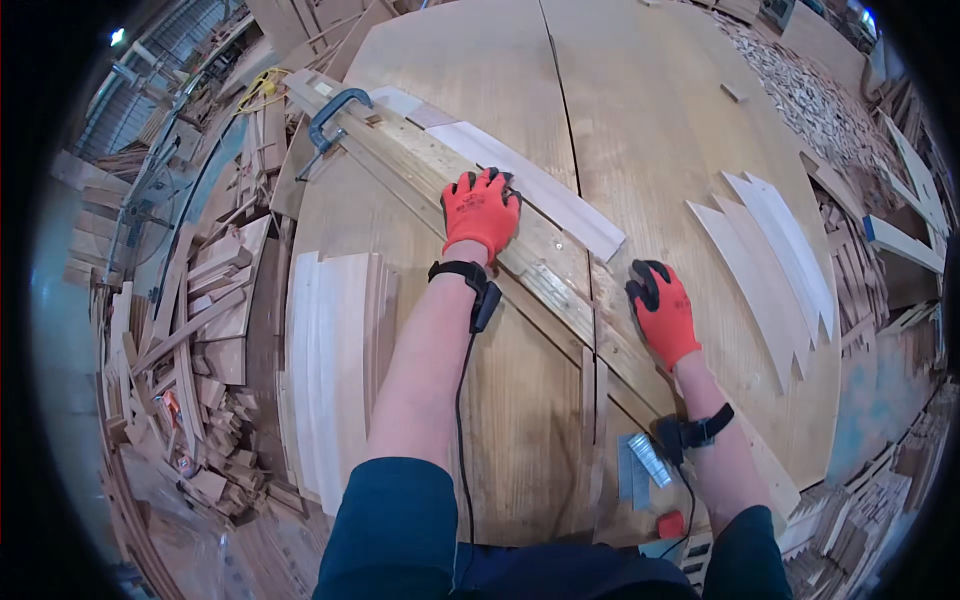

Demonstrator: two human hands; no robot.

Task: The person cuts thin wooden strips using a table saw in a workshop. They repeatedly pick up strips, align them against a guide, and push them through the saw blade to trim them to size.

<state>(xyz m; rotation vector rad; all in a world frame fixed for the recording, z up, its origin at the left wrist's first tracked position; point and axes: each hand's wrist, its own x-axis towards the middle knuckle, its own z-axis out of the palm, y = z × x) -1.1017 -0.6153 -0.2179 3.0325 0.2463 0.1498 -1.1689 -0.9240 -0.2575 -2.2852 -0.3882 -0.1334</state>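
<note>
My left hand (480,213), in a red glove with black fingertips, lies over a long wooden beam (550,290) set diagonally across the table. Its fingers reach the beam's far edge, where a pale wooden strip (550,194) lies alongside. My right hand (663,310), gloved the same way, is just beyond the beam, near the strip's right end. Its fingers are bent, with the thumb apart and nothing visible between them. A blue C-clamp (330,115) grips the beam's far-left end. Both wrists wear black straps with small devices and cables.
Pale boards lie stacked on the table (440,60) at left (335,370) and right (770,260). Silvery ribbed strips (650,460) and a red object (670,523) sit near the front edge. Heaps of offcuts (215,400) surround the table. A dark seam crosses its top.
</note>
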